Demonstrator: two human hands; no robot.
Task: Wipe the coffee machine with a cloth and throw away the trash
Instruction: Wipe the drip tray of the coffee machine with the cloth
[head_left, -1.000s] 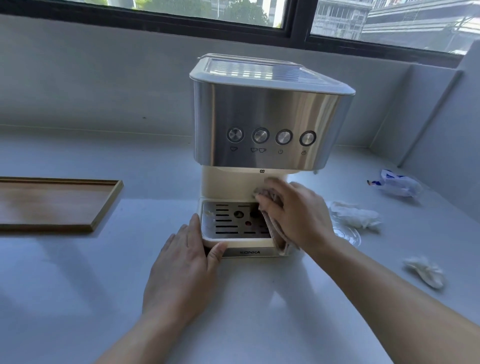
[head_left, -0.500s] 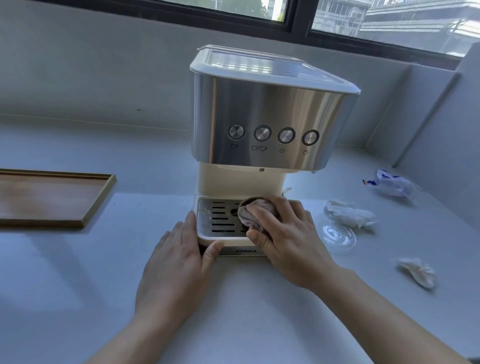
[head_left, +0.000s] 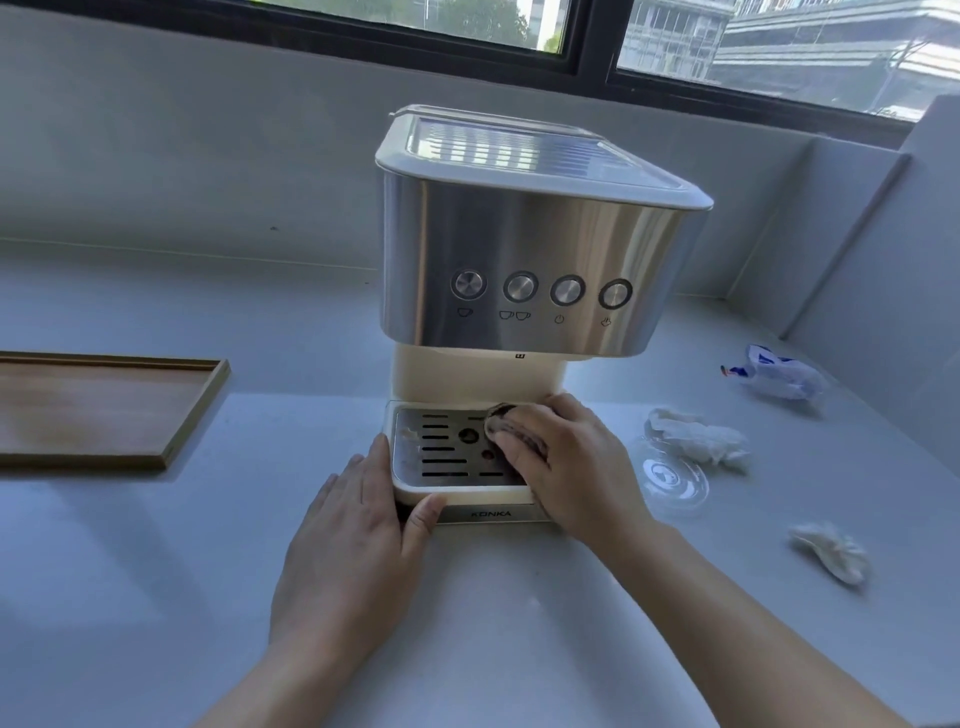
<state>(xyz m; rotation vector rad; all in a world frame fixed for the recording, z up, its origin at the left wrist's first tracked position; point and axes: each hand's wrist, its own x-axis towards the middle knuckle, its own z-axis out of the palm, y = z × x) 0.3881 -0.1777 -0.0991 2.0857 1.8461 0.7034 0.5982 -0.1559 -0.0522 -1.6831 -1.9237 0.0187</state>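
A steel and cream coffee machine (head_left: 524, 244) stands in the middle of the white counter. Its slotted drip tray (head_left: 441, 457) is at the front. My right hand (head_left: 571, 467) grips a bunched pinkish cloth (head_left: 506, 421) and presses it on the right half of the tray. My left hand (head_left: 358, 525) lies flat on the counter against the tray's front left corner, its thumb resting on the tray's front edge. Trash lies to the right: a crumpled tissue (head_left: 698, 434), a clear plastic lid (head_left: 672, 480), another tissue wad (head_left: 831, 553) and a blue and white wrapper (head_left: 776, 379).
A wooden tray (head_left: 104, 410) lies at the left on the counter. A grey wall and a window run behind the machine, and a wall panel closes the right side.
My right hand moved the cloth down from the machine's cream column onto the drip tray and has rubbed it there. My left hand has stayed at the tray's corner.
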